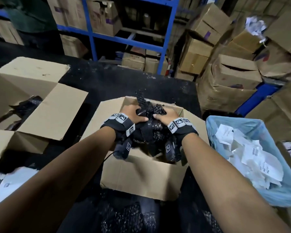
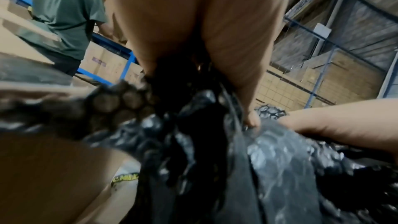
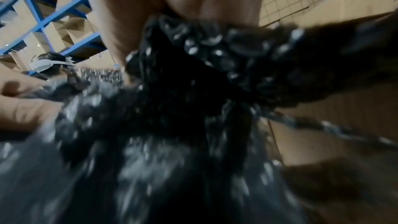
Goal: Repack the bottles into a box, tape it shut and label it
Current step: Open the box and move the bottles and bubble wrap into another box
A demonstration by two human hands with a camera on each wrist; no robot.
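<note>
An open cardboard box [image 1: 141, 179] stands in front of me on the dark table. Over its opening I hold a bundle wrapped in black bubble wrap [image 1: 151, 113]. My left hand [image 1: 133, 113] grips the bundle's left side, and my right hand [image 1: 165, 115] grips its right side. In the left wrist view the black bubble wrap [image 2: 269, 159] fills the lower frame under my left hand's fingers [image 2: 252, 122]. In the right wrist view the bubble wrap [image 3: 172, 125] is blurred and close under the palm. No bottle shows; whatever is wrapped is hidden.
A second open box [image 1: 32, 101] with black wrapped items inside lies at the left. A blue-lined bin [image 1: 242, 132] of white paper stands at the right. Blue shelving [image 1: 165, 39] and stacked cartons [image 1: 225, 73] fill the back. A person in a green shirt [image 2: 64, 14] stands by the shelving.
</note>
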